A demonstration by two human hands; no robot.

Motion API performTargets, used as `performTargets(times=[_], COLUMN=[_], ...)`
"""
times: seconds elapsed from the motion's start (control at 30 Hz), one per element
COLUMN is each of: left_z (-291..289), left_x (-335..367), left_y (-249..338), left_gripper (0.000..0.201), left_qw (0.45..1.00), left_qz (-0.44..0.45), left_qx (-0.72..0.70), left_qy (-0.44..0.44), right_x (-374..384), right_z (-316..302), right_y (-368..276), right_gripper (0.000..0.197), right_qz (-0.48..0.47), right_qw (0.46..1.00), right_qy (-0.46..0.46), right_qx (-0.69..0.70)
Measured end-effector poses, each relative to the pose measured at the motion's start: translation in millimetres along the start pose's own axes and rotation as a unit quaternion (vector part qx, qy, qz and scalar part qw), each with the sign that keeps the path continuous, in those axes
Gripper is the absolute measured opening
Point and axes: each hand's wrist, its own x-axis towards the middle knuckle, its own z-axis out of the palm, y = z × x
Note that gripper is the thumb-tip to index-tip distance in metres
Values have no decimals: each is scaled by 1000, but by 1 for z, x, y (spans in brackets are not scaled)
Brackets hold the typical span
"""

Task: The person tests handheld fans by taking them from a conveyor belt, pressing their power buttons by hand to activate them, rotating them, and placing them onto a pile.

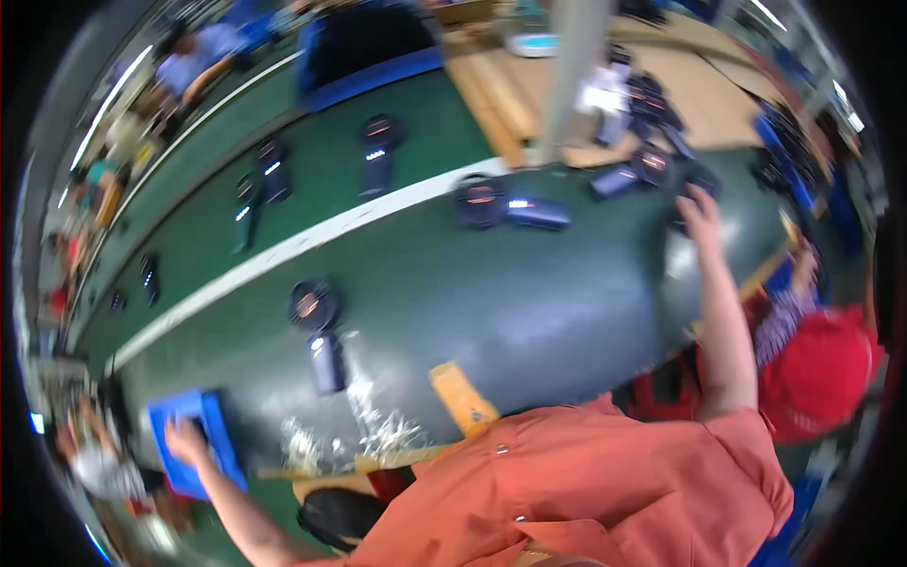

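Observation:
My right hand reaches far out to the right side of the table. Its fingers are curled on a dark handheld fan, partly covered by the hand. Just left of it lies another dark fan. At the far left, my left hand is over a blue tray. Something dark shows beside its fingers, too blurred to name, and whether they grip it is unclear. Between my hands, one handheld fan lies on the near table and another lies farther back by the white line.
A green belt beyond the white line carries several fans. A post rises by cardboard with piled fans. A yellow strip and clear scraps lie at the near edge. A person in a red cap is close on my right.

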Motion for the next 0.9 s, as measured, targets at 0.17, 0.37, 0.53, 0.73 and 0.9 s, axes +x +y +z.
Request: performTargets(times=[0.17,0.37,0.53,0.73,0.9], left_z=[16,52,119,160,181], left_x=[34,38,68,88,101], left_y=[148,281,361,459,514], left_gripper=[29,28,32,77,94], left_qw=[980,935,934,951,959], left_qz=[68,205,216,17,-32], left_qx=[-181,-185,-154,-47,17], left_qy=[-42,-221,-239,-305,-280], right_x=[55,-37,-44,-40,-6], right_z=[-21,137,274,390,421], right_y=[27,-159,-204,-236,-211], right_gripper=[33,24,35,41,27], right_qz=[-145,-407,-454,-349,-390], right_qw=[979,850,780,772,786], right_qy=[25,-324,-416,-416,-336], right_qx=[-142,-77,-109,-329,-342])
